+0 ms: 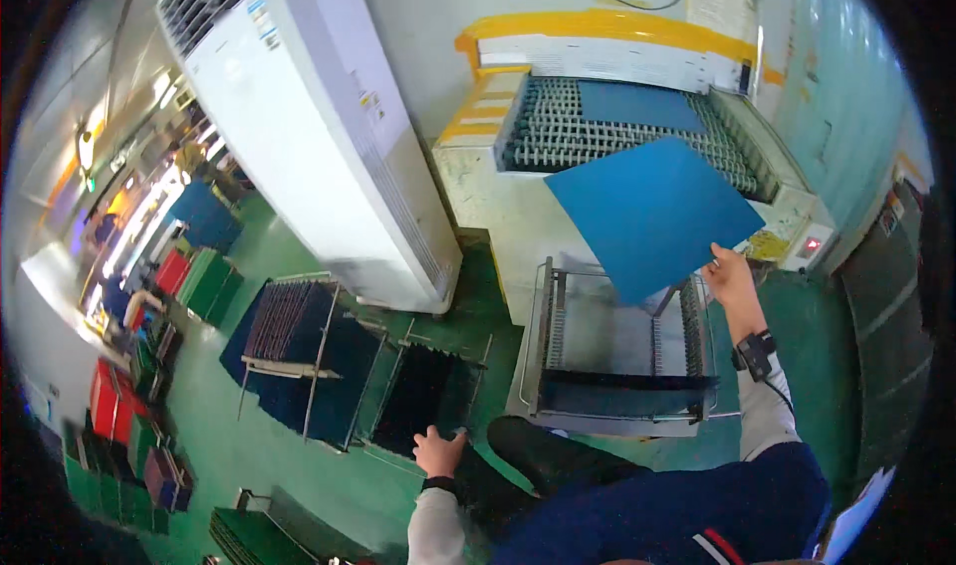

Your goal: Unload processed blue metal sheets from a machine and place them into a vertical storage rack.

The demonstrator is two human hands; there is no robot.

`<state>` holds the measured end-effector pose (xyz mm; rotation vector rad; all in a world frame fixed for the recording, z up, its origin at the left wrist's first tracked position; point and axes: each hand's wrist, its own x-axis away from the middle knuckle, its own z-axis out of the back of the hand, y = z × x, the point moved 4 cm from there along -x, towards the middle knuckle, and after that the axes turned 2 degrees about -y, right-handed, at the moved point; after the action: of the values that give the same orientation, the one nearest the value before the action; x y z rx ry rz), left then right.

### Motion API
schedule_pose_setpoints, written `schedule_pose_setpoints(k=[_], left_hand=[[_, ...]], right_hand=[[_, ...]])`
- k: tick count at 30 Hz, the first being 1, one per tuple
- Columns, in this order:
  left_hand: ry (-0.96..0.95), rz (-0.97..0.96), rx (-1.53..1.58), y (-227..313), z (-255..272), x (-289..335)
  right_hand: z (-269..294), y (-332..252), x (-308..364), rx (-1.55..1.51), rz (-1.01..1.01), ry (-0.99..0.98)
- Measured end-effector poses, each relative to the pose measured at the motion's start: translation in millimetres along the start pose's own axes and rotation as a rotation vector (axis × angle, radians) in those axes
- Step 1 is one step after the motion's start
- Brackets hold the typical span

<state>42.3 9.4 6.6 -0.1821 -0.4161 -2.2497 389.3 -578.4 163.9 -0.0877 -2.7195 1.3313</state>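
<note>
My right hand [729, 274] pinches the right-hand corner of a flat blue panel [652, 212], held tilted above a metal rack and before a roller conveyor. The panel covers part of both. A second blue panel [637, 105] lies on the conveyor rollers [558, 127]. The metal rack [546, 341] has toothed sides, with dark panels [627, 394] standing along its near side. Low on the left, my left hand [438, 452] is at the near edge of a rack of dark panels [423, 386], its fingers apart and slightly bent. Nothing shows in it.
A tall white air conditioner [309, 137] stands left of the conveyor's pale housing [478, 192]. Another rack of dark panels [309, 366] is on the green floor [214, 396]. More racks [234, 540] and red and green crates [209, 286] stand farther left, where people work in the distance.
</note>
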Motion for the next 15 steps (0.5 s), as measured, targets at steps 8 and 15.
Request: schedule_pose_setpoints(k=[8, 15], left_hand=[[0.022, -0.028, -0.025, -4.0, -7.2, -5.8], [-0.053, 0.005, -0.059, 5.5, -6.5, -8.2]], right_hand=[[19.0, 34.4, -44.3, -0.136, 0.000, 0.054], [-4.3, 26.4, -99.1, 0.242, 0.348, 0.013]])
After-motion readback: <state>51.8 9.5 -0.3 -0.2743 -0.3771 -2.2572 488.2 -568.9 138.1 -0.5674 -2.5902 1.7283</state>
